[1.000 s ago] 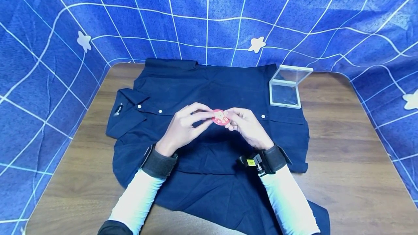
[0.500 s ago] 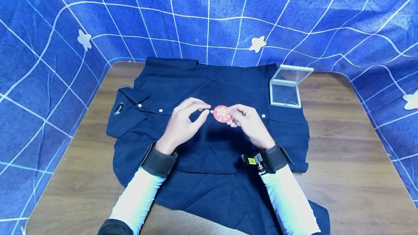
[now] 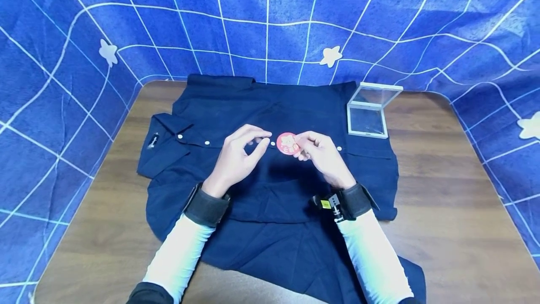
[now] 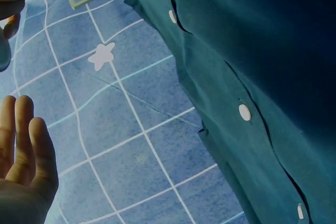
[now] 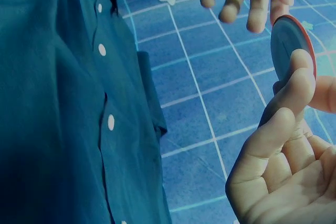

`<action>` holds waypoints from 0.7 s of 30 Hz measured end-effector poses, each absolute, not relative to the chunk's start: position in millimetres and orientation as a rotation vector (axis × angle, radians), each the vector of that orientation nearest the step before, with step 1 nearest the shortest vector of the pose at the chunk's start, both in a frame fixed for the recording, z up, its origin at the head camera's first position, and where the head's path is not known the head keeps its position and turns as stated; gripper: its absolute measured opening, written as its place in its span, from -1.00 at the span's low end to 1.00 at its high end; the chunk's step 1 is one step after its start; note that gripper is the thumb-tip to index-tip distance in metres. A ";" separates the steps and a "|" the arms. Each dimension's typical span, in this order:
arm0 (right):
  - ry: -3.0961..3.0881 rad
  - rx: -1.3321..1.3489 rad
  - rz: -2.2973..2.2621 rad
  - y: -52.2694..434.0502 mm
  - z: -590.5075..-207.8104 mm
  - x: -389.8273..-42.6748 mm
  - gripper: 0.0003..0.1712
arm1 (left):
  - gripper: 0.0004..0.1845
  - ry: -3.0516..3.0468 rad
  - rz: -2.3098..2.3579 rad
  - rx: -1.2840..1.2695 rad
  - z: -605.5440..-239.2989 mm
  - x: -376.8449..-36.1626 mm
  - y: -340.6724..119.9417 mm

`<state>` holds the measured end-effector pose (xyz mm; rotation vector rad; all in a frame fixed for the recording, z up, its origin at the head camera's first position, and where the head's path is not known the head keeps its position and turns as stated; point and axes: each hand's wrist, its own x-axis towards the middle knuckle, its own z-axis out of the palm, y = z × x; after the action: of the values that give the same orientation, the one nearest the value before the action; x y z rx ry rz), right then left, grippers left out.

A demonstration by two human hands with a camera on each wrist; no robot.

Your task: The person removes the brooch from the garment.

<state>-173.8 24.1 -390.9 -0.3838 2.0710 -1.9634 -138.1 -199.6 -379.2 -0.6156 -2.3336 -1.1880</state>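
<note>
A round red badge point(image 3: 287, 143) with a pale cartoon figure is held up over a dark blue shirt point(image 3: 270, 111). My right hand point(image 3: 319, 154) pinches its right edge between thumb and fingers. In the right wrist view the badge's plain dark back point(image 5: 289, 45) faces the camera, a fingertip resting on it. To the left, my left hand point(image 3: 240, 156) hovers with loosely bent fingers, apart from the badge and holding nothing. The left wrist view shows its fingers point(image 4: 42, 153) spread and extended. White buttons point(image 4: 244, 112) run along the shirt's placket.
A pale square case point(image 3: 367, 122) with clear panels stands with its lid raised on the shirt's far right part. The shirt lies on a wooden table point(image 3: 443, 177). Behind and at both sides hangs a blue gridded cloth point(image 3: 236, 8) with white stars.
The left hand's fingers have let go of the badge and drawn back to the left. Held by the right hand, the badge has risen slightly and tilted to show more of its face.
</note>
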 end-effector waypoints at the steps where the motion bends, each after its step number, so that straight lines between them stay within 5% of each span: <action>1: 2.077 -0.370 -1.963 25.3 -390.3 -175.9 -0.69 | -0.84 -2.339 -1.201 -0.615 -378.0 -139.4 -198.6; 13: 2.277 -0.189 -1.878 81.1 -398.4 -224.4 -0.61 | -0.81 -2.462 -1.400 -0.627 -387.1 -189.5 -141.6; 21: 2.290 -0.058 -1.915 133.0 -412.7 -250.8 -0.77 | -0.79 -2.620 -1.465 -0.597 -399.6 -223.9 -85.8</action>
<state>-250.8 133.0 -412.7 -0.0576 2.2899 -1.9151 -223.9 -85.8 -399.6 -0.5974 -2.6204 -1.4654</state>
